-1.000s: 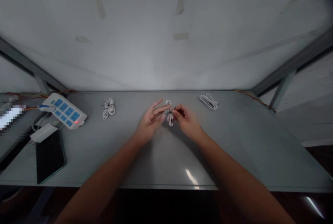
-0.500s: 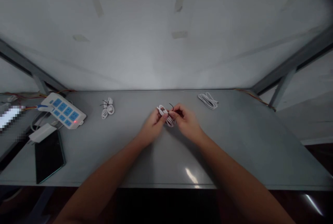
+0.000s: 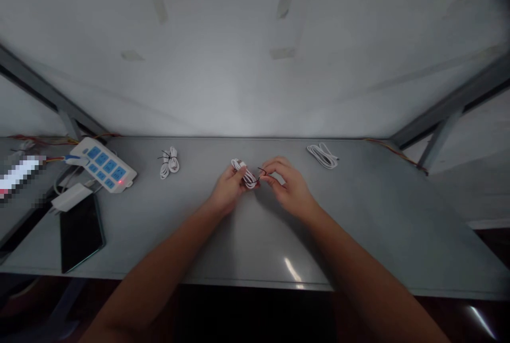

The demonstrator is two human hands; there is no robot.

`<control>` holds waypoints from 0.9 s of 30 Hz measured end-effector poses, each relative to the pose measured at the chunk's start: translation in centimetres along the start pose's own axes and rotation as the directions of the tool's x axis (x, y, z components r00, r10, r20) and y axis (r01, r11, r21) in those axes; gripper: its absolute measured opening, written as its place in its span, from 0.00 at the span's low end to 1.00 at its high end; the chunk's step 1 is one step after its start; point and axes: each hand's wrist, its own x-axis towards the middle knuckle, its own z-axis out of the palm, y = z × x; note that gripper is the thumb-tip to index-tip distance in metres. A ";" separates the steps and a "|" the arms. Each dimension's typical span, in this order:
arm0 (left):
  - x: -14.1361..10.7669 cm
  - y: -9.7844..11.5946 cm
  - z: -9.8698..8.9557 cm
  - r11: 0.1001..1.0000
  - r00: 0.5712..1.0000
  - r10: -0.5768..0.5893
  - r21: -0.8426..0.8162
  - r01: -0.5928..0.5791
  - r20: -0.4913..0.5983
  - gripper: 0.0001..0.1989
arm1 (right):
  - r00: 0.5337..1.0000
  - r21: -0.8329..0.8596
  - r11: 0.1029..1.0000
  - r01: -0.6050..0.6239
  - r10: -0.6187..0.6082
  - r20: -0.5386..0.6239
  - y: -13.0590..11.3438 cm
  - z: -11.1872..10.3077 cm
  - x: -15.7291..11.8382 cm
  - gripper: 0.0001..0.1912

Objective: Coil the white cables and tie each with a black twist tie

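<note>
A coiled white cable (image 3: pixel 249 179) is gripped by my left hand (image 3: pixel 228 190), thumb on top, above the middle of the table. A thin black twist tie (image 3: pixel 262 170) runs around the right end of that coil. Thumb and index finger of my right hand (image 3: pixel 290 186) pinch the tie just right of the coil. To the left lies a bundled white cable (image 3: pixel 170 162) with a black tie round its middle. At the back right rests another coiled white cable (image 3: pixel 322 155), with no tie visible on it.
On the left of the grey table (image 3: pixel 358 215) sit a white power strip (image 3: pixel 104 165) with blue sockets, a white charger (image 3: pixel 72 197) and a dark tablet (image 3: pixel 82 234). A pale wall (image 3: pixel 223 83) rises behind. Coloured wires (image 3: pixel 392 151) run along the back right edge.
The coil in my left hand has shifted slightly left. My right hand has drawn a little away from it, and more of the black tie now shows between the hands.
</note>
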 end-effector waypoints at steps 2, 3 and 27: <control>0.6 0.3 -0.4 0.998 0.992 0.001 -0.063 -0.009 -0.122 0.07 | 0.995 0.145 0.984 -0.099 0.097 0.021 0.0 -0.3 0.0 0.07; 0.9 0.6 -0.6 0.996 0.982 -0.004 -0.090 -0.014 -0.191 0.06 | 0.989 0.217 0.965 -0.148 0.149 0.014 0.2 -0.6 0.1 0.08; -0.3 1.7 -0.9 0.625 0.899 0.255 0.649 -0.434 0.356 0.09 | 0.894 -0.118 0.922 -0.368 0.386 0.228 0.5 -3.7 0.6 0.23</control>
